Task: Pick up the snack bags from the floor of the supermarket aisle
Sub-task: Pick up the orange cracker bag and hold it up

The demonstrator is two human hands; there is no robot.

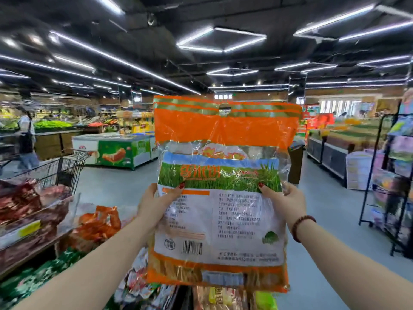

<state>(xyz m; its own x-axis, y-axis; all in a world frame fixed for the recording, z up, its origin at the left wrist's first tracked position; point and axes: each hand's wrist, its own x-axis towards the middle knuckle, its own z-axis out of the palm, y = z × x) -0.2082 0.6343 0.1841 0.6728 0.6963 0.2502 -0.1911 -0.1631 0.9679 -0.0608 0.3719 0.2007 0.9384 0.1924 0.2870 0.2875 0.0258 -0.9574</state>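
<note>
We hold the bag [221,198] upright in the air, right of the cart [64,168], the fingers [175,193] of our left hand [156,204] and right hand [283,200] grasping its side edges, thumbs on its front.

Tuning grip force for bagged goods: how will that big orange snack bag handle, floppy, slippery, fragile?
Probably floppy: the orange snack bag is crinkled film, and the left hand and right hand pinch both sides. Likely slippery, given the glossy glare. Stacked crackers seem visible near the bottom, so probably crush-prone.
</note>
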